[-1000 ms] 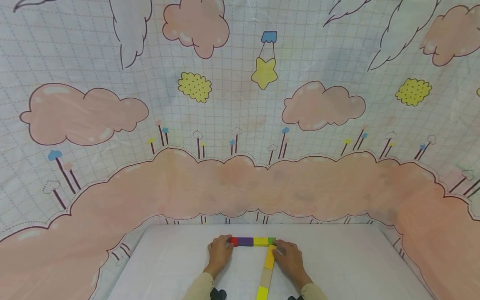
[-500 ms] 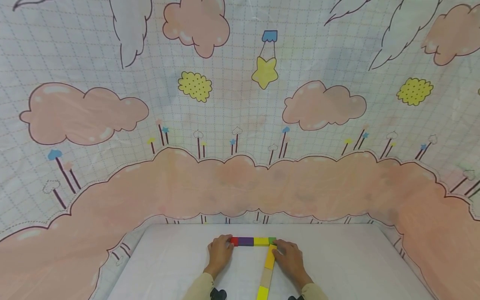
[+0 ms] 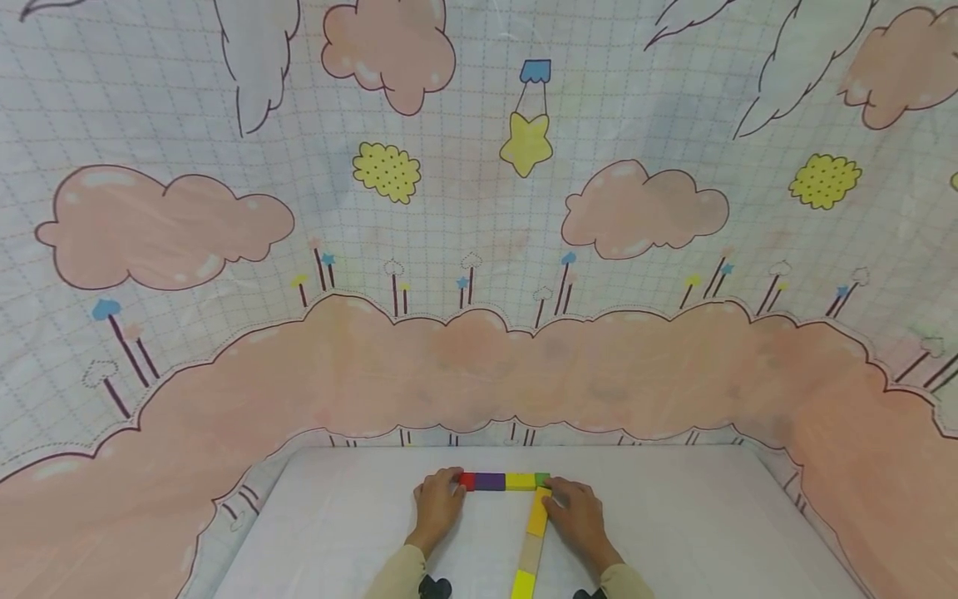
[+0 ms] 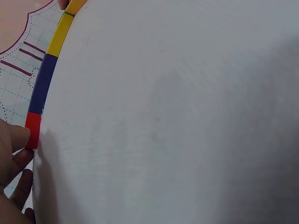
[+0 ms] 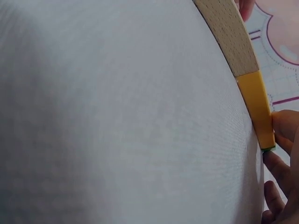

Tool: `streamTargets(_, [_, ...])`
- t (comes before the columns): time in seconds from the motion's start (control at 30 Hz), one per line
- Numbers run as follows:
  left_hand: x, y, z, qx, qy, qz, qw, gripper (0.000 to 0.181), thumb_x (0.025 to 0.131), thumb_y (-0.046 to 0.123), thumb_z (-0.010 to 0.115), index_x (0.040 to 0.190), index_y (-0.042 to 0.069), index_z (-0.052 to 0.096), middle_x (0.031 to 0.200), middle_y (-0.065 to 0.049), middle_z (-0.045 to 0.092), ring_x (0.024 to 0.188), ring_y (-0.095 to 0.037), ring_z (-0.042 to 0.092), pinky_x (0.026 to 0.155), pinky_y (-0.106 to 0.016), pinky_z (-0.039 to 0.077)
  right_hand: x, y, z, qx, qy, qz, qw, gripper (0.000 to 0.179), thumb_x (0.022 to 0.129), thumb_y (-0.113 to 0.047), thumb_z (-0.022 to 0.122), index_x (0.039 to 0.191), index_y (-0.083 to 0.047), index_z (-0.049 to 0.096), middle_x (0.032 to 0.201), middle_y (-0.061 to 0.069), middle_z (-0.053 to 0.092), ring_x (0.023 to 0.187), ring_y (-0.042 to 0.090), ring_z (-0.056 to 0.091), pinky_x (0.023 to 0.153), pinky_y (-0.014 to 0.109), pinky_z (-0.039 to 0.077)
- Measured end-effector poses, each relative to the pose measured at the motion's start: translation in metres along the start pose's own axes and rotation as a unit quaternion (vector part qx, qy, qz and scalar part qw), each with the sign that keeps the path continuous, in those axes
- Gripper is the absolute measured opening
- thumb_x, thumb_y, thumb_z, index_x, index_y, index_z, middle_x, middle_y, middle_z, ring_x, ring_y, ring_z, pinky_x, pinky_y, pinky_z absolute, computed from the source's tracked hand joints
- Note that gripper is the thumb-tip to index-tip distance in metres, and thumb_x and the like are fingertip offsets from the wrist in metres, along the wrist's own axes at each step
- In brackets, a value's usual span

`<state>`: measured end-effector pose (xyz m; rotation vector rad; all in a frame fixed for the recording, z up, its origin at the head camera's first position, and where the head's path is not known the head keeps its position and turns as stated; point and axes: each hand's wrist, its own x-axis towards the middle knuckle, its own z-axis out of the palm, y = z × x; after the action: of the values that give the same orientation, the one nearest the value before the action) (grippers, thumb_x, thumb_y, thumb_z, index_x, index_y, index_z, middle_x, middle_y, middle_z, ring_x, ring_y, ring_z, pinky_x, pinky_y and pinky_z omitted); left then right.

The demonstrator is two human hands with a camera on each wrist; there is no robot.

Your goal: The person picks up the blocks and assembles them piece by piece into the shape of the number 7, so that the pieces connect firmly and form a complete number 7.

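Observation:
On the white tabletop, a row of toy blocks runs left to right in the head view: a red block (image 3: 467, 482), a purple-blue block (image 3: 490, 482), a yellow block (image 3: 520, 482) and a small green block (image 3: 542, 480). My left hand (image 3: 438, 506) pinches the red block at the row's left end. At the other end my right hand (image 3: 580, 517) has its index fingertip on the green block, its thumb against an orange-yellow block (image 5: 257, 107). That block starts a slanting second line, followed by a bare-wood block (image 3: 530, 552) and another yellow block (image 3: 523, 584).
White cloth covers the table (image 3: 322, 516), whose far edge lies just beyond the block row. Behind it rises a cloth backdrop (image 3: 479, 366) printed with clouds and stars. Both forearms wear light sleeves (image 3: 397, 574).

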<state>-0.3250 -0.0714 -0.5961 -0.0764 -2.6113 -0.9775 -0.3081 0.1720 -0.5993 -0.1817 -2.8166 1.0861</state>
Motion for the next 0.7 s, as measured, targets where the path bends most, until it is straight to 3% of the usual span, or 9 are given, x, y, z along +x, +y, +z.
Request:
streamTargets(0.33, [-0.0002, 0.0003, -0.0012, 0.003, 0.008, 0.009, 0.9999, 0.025, 0.084, 0.007, 0.072, 0.109, 0.006, 0.070, 0.107, -0.011, 0.072, 0.100, -0.032, 0.061, 0.092, -0.058, 0.035, -0.0003, 0.0004, -0.0018, 0.015, -0.004, 0.004, 0.9999, 0.032, 0.093, -0.031, 0.064, 0.124, -0.025, 0.068, 0.132, 0.004, 0.063, 0.129, 0.031, 0.047, 0.107, 0.061, 0.035])
streamTargets(0.7, [0.0004, -0.0015, 0.0007, -0.012, 0.001, -0.008, 0.9999, 0.026, 0.085, 0.010, 0.072, 0.111, 0.006, 0.069, 0.108, -0.010, 0.072, 0.103, -0.031, 0.060, 0.096, -0.057, 0.034, -0.0016, -0.0004, -0.0033, 0.020, -0.012, 0.019, 0.9996, 0.039, 0.093, -0.033, 0.064, 0.131, -0.024, 0.064, 0.134, 0.003, 0.062, 0.130, 0.030, 0.046, 0.108, 0.062, 0.033])
